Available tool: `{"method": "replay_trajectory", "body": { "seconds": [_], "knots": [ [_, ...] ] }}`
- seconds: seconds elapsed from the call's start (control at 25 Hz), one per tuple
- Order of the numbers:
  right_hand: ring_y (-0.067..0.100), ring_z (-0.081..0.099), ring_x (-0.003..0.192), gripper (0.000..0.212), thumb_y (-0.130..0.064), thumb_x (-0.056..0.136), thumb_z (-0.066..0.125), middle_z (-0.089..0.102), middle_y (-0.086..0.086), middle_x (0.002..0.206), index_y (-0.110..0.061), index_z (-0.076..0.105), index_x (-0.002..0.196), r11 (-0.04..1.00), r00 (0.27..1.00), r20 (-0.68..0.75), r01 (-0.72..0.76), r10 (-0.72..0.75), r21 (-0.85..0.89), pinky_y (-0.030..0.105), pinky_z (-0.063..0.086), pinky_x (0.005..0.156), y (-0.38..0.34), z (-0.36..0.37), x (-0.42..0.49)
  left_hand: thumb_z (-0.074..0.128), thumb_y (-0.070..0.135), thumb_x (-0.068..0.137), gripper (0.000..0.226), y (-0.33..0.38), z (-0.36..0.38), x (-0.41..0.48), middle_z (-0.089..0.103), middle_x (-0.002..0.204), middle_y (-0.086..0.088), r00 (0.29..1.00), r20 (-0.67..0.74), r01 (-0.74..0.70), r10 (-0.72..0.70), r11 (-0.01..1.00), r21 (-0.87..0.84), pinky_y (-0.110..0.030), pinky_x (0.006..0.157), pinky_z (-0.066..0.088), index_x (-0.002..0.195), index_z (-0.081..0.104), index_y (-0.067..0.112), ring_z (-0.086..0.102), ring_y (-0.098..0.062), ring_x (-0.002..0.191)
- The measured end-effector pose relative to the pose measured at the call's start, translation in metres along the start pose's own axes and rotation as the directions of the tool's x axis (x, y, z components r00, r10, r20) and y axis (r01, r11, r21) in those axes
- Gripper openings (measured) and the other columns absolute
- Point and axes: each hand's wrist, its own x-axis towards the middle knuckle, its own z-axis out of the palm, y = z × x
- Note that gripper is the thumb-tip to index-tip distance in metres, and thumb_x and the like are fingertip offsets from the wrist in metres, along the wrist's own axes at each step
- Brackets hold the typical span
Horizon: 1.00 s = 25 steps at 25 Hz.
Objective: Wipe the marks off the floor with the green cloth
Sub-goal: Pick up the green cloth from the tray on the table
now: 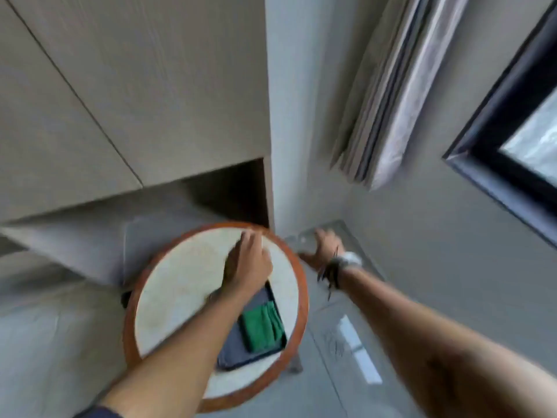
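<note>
The folded green cloth (pixel 262 324) lies on a grey cloth inside a dark tray (pixel 241 357), on the near right part of a round table (pixel 180 291) with a white top and orange-brown rim. My left hand (pixel 250 260) is over the table's far side, beyond the cloth, with its fingers curled at the far rim. Motion blur hides whether it grips the rim. My right hand (pixel 327 247), with a watch and cords on the wrist, hangs past the table's right edge above the floor corner, fingers spread and holding nothing. A faint dark scribble mark (pixel 335 343) shows on the grey floor right of the table.
A beige cabinet (pixel 120 101) with an open niche stands behind the table. A grey wall meets the floor at the corner (pixel 340 224). A folded curtain (pixel 401 95) hangs above it, and a dark window frame (pixel 497 131) is at the right. A bright reflection (pixel 360 351) lies on the floor.
</note>
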Motion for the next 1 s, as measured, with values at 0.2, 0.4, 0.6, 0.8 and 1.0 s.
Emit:
{"method": "replay_trajectory", "body": {
  "seconds": [0.2, 0.4, 0.6, 0.8, 1.0],
  "knots": [
    [0.032, 0.057, 0.113, 0.054, -0.037, 0.076, 0.071, 0.059, 0.015, 0.125, -0.009, 0.055, 0.12, 0.967, 0.849, 0.482, -0.256, 0.217, 0.015, 0.036, 0.047, 0.092, 0.038, 0.24, -0.033, 0.056, 0.023, 0.091, 0.025, -0.181, 0.137, -0.058, 0.066, 0.109, -0.025, 0.831, 0.24, 0.514, -0.501, 0.858, 0.012, -0.039, 0.078, 0.05, 0.1, 0.059, 0.0, 0.063, -0.038, 0.098],
    [0.036, 0.049, 0.114, 0.037, -0.028, 0.079, 0.062, 0.053, 0.016, 0.121, -0.009, 0.056, 0.11, 0.944, 0.901, 0.283, -0.307, 0.329, -0.123, 0.041, 0.044, 0.094, 0.041, 0.311, -0.013, 0.065, 0.02, 0.088, 0.017, -0.223, 0.205, -0.041, 0.068, 0.093, -0.021, 0.762, 0.271, 0.645, -0.588, 0.724, -0.244, -0.033, 0.072, 0.046, 0.088, 0.065, 0.003, 0.065, -0.031, 0.089],
    [0.032, 0.056, 0.107, 0.034, -0.022, 0.079, 0.065, 0.058, 0.015, 0.117, -0.006, 0.06, 0.109, 0.947, 0.905, 0.295, -0.321, 0.306, 0.005, 0.038, 0.048, 0.092, 0.061, 0.308, -0.004, 0.074, 0.032, 0.077, 0.033, -0.221, 0.215, -0.035, 0.057, 0.062, -0.004, 0.686, 0.384, 0.728, -0.618, 0.593, -0.345, -0.028, 0.059, 0.039, 0.058, 0.053, 0.015, 0.052, -0.019, 0.059],
    [0.024, 0.06, 0.11, 0.07, -0.033, 0.066, 0.085, 0.06, 0.009, 0.123, -0.012, 0.056, 0.126, 0.754, 0.899, 0.259, -0.438, 0.354, 0.489, 0.028, 0.048, 0.088, 0.103, 0.258, -0.008, 0.071, 0.024, 0.07, 0.014, -0.164, 0.196, -0.043, 0.073, 0.083, -0.01, 0.782, 0.401, 0.618, -0.478, 0.511, -0.597, -0.033, 0.064, 0.054, 0.08, 0.066, 0.015, 0.067, -0.019, 0.07],
    [0.025, 0.064, 0.108, 0.073, -0.023, 0.075, 0.078, 0.06, 0.015, 0.132, -0.002, 0.045, 0.137, 0.189, 0.665, 0.747, -0.734, 0.002, 0.653, 0.033, 0.054, 0.085, 0.188, 0.201, -0.012, 0.07, 0.013, 0.072, 0.03, -0.106, 0.219, -0.066, 0.075, 0.104, -0.016, 0.765, 0.599, 0.642, -0.235, 0.208, -0.738, -0.051, 0.083, 0.058, 0.1, 0.068, 0.004, 0.07, -0.031, 0.1]
  ]
}}
